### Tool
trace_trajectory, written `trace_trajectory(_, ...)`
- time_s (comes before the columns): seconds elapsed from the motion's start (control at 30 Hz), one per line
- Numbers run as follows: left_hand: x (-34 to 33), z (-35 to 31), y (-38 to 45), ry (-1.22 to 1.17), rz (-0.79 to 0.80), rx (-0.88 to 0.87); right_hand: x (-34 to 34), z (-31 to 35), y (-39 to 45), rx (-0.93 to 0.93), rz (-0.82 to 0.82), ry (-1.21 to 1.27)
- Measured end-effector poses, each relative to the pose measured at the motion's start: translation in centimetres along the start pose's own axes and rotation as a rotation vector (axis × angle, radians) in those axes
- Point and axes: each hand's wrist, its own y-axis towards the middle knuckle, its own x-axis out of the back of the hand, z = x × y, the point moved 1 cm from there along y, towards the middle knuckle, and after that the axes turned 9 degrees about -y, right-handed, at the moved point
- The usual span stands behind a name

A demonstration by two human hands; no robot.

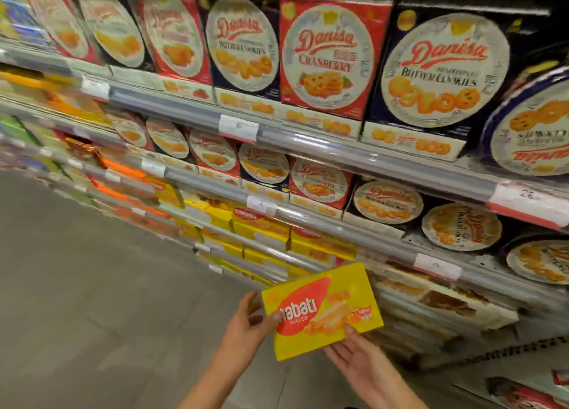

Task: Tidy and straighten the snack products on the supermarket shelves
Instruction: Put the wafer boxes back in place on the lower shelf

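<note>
A yellow Nabati wafer box (326, 304) with a red oval logo is held face-up in front of the lower shelves. My left hand (246, 319) grips its left edge, thumb on the front over the logo. My right hand (360, 362) supports the box from below at its lower right corner, thumb on the front edge. More yellow wafer boxes (261, 227) stand in rows on the shelf just above and behind the held box.
Danisa butter cookie boxes (437, 70) and cranberry boxes (329, 54) fill the two upper shelves, with round tins (462, 230) at the right. Brown-and-white packs (446, 304) lie on the shelf right of the held box. Grey aisle floor (77, 285) spreads to the left.
</note>
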Motion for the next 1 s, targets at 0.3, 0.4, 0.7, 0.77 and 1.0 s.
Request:
trace_trajectory(0.3, 12.2, -0.1, 0.6, -0.283, -0.074, 0.013, -10.4, -4.4, 2.2, -0.005, 0.120, -0.111)
trace_trajectory(0.4, 15.1, -0.2, 0.8, -0.298, -0.075, -0.040, -11.9, -4.3, 3.1, 0.031, 0.086, -0.248)
trace_trajectory(0.7, 20.1, -1.1, 3.8, -0.265, -0.172, -0.139, -15.3, -1.0, 9.1, 0.119, 0.039, -0.544)
trace_trajectory(0.77, 21.6, -1.7, 4.7, -0.219, -0.207, -0.160, -16.9, -0.5, 10.9, 0.123, 0.056, -0.592)
trace_trajectory(1.0, 28.1, -6.4, 8.8, -0.007, -0.263, -0.202, -24.1, -0.5, 18.2, 0.088, 0.125, -0.600)
